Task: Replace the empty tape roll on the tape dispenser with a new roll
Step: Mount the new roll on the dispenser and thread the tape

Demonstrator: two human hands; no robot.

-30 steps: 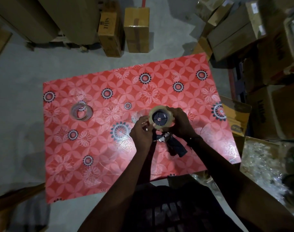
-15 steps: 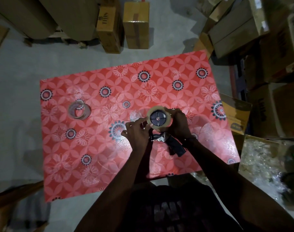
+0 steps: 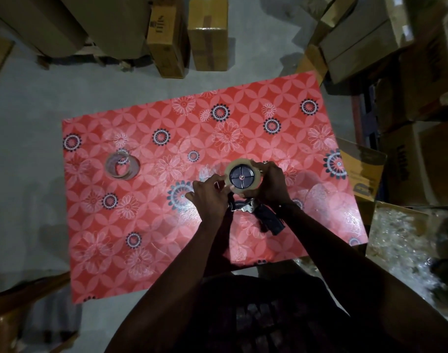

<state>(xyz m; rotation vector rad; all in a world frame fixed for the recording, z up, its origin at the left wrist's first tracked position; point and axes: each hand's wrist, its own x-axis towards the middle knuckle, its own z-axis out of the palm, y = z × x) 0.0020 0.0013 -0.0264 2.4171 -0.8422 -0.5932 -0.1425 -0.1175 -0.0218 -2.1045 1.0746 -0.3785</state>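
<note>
Hands meet over the glossy red floral tablecloth: right hand cupping the translucent tan tape roll on the black-handled metal dispenser, left hand pinching its edge. Thin empty cardboard ring lies far left.

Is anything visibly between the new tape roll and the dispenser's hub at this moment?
Nothing visible. The new tape roll already sits around the dispenser hub, held by the right hand with the left hand at its edge. The empty roll lies apart on the table, far left.
</note>
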